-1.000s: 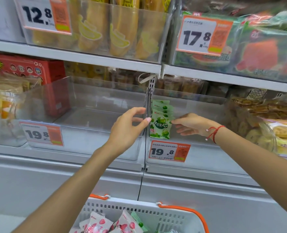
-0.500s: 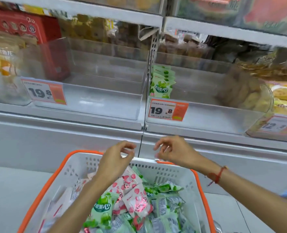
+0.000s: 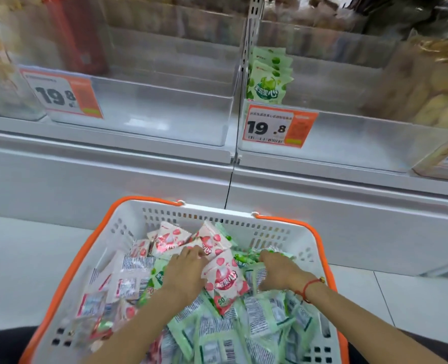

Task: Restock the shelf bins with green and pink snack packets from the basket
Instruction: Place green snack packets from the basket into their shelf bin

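Observation:
A white basket with an orange rim (image 3: pixel 107 248) stands below the shelf, full of pink packets (image 3: pixel 224 278) and green packets (image 3: pixel 259 311). My left hand (image 3: pixel 184 274) reaches into it, fingertips resting on the pink packets near the middle. To its right, my right hand (image 3: pixel 279 271) lies on the green pile, fingers and thumb curled round a green packet (image 3: pixel 251 274). On the shelf above, the left clear bin (image 3: pixel 165 122) holds nothing. The right clear bin (image 3: pixel 362 143) has a short row of green packets (image 3: pixel 267 82) standing at its left end.
Orange-and-white 19.8 price tags (image 3: pixel 279 127) hang on both bin fronts. A bin of yellowish snacks (image 3: pixel 433 101) sits at the far right, and a red box (image 3: pixel 78 35) behind the left bin. A grey cabinet front (image 3: pixel 322 200) runs under the shelf.
My hands left the green packets in the right bin and dropped into the basket, and the view tilted down. They now lie on the packets, the right one gripping a green packet.

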Motion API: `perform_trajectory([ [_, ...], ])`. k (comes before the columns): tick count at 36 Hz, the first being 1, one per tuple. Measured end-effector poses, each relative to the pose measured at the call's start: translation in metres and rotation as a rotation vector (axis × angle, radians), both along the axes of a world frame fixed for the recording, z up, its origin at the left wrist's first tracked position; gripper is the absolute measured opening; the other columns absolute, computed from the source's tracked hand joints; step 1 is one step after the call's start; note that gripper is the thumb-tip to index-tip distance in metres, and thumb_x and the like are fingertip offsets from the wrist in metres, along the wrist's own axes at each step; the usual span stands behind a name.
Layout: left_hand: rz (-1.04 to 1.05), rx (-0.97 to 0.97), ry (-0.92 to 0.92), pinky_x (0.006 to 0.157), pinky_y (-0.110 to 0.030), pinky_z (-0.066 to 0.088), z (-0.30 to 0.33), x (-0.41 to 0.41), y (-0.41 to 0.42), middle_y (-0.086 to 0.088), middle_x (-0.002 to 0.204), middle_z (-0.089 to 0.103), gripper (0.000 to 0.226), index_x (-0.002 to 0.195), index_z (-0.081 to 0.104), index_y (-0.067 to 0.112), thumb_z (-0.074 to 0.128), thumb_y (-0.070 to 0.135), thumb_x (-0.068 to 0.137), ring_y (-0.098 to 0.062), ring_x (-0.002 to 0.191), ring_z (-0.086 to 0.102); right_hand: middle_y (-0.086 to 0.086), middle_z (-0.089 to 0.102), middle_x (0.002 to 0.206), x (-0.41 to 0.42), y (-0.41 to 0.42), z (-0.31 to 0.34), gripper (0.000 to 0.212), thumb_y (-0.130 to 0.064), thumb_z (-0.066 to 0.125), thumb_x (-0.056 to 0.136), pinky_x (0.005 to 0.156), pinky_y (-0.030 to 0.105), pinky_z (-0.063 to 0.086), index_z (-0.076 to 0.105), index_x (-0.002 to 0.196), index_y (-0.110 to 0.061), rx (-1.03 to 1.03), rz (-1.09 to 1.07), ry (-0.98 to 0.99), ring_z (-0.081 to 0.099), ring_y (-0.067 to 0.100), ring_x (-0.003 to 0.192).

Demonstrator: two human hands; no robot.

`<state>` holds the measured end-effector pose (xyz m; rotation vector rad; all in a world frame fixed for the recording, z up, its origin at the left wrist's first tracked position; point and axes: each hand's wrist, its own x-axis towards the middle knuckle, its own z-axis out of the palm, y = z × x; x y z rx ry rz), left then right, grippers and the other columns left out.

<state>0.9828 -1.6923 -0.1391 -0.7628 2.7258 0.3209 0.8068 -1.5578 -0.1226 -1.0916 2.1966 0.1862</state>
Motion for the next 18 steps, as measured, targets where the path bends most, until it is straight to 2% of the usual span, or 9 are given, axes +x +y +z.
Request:
perform_trajectory([
  [3, 0.033, 0.041, 0.022, 0.106, -0.034, 0.034, 0.002, -0.006, -0.002, 0.003, 0.142, 0.038, 0.051, 0.138, 0.044, 0.021, 0.060, 0.032, 0.091, -0.020, 0.130, 0.034, -0.002, 0.052, 0.099, -0.008, 0.001, 0.008, 0.026, -0.026, 0.072, 0.080, 0.073, 0.025, 0.041, 0.057, 0.099, -0.017, -0.077, -0.007, 0.009, 0.051, 0.015, 0.090],
  [4, 0.054, 0.076, 0.052, 0.104, -0.034, 0.035, 0.005, -0.008, -0.002, 0.003, 0.141, 0.040, 0.051, 0.137, 0.043, 0.022, 0.061, 0.030, 0.090, -0.019, 0.129, 0.036, -0.005, 0.050, 0.086, -0.011, 0.001, 0.012, 0.017, -0.026, 0.072, 0.080, 0.065, 0.022, 0.039, 0.057, 0.085, -0.018, -0.103, -0.013, 0.008, 0.049, 0.011, 0.078],
  [6, 0.075, 0.136, 0.134, 0.102, -0.032, 0.037, 0.017, -0.013, -0.003, 0.003, 0.140, 0.043, 0.050, 0.136, 0.044, 0.023, 0.061, 0.028, 0.090, -0.018, 0.128, 0.039, -0.006, 0.040, 0.064, -0.018, 0.000, 0.022, 0.037, -0.021, 0.074, 0.077, 0.051, 0.019, 0.028, 0.042, 0.058, -0.020, -0.149, -0.072, -0.025, 0.038, 0.009, 0.058],
  [7, 0.082, 0.171, 0.181, 0.100, -0.031, 0.039, 0.025, -0.015, -0.004, 0.004, 0.137, 0.046, 0.045, 0.133, 0.047, 0.024, 0.060, 0.029, 0.090, -0.017, 0.125, 0.042, -0.005, 0.038, 0.058, -0.022, -0.001, 0.028, 0.043, -0.018, 0.075, 0.075, 0.048, 0.020, 0.026, 0.038, 0.054, -0.020, -0.174, -0.116, -0.054, 0.036, 0.010, 0.054],
  [10, 0.131, 0.450, 0.324, 0.083, -0.026, 0.047, 0.053, -0.027, -0.001, 0.010, 0.122, 0.059, 0.023, 0.112, 0.060, 0.029, 0.063, 0.032, 0.090, -0.009, 0.102, 0.057, 0.000, 0.051, 0.060, -0.029, -0.005, 0.058, 0.027, -0.009, 0.075, 0.075, 0.051, 0.021, 0.042, 0.049, 0.068, -0.013, -0.262, -0.302, -0.192, 0.049, 0.010, 0.050],
  [11, 0.148, 0.590, 0.348, 0.080, -0.025, 0.048, 0.062, -0.032, 0.003, 0.011, 0.119, 0.060, 0.023, 0.109, 0.061, 0.028, 0.066, 0.034, 0.088, -0.008, 0.096, 0.060, 0.005, 0.055, 0.063, -0.030, -0.007, 0.070, 0.024, -0.006, 0.074, 0.076, 0.052, 0.023, 0.047, 0.049, 0.076, -0.010, -0.295, -0.364, -0.246, 0.053, 0.011, 0.049],
  [13, 0.154, 0.802, 0.343, 0.076, -0.022, 0.048, 0.078, -0.044, 0.014, 0.013, 0.117, 0.054, 0.045, 0.117, 0.054, 0.025, 0.072, 0.042, 0.081, -0.008, 0.098, 0.059, 0.011, 0.059, 0.064, -0.029, -0.009, 0.092, 0.022, -0.003, 0.070, 0.078, 0.053, 0.024, 0.053, 0.049, 0.074, -0.008, -0.371, -0.473, -0.336, 0.057, 0.015, 0.048],
  [15, 0.163, 0.852, 0.341, 0.074, -0.021, 0.044, 0.090, -0.055, 0.027, 0.014, 0.117, 0.048, 0.067, 0.123, 0.043, 0.025, 0.076, 0.052, 0.072, -0.008, 0.104, 0.054, 0.011, 0.058, 0.061, -0.025, -0.011, 0.115, 0.022, -0.002, 0.067, 0.080, 0.054, 0.022, 0.054, 0.052, 0.066, -0.008, -0.468, -0.574, -0.421, 0.056, 0.015, 0.049],
  [18, 0.245, 0.712, 0.519, 0.072, -0.024, 0.046, 0.105, -0.066, 0.043, 0.023, 0.104, 0.049, 0.064, 0.112, 0.040, 0.031, 0.074, 0.063, 0.067, -0.004, 0.096, 0.056, 0.008, 0.055, 0.061, -0.019, -0.013, 0.146, 0.024, -0.006, 0.066, 0.082, 0.056, 0.020, 0.051, 0.055, 0.061, -0.012, -0.565, -0.600, -0.530, 0.053, 0.011, 0.049],
])
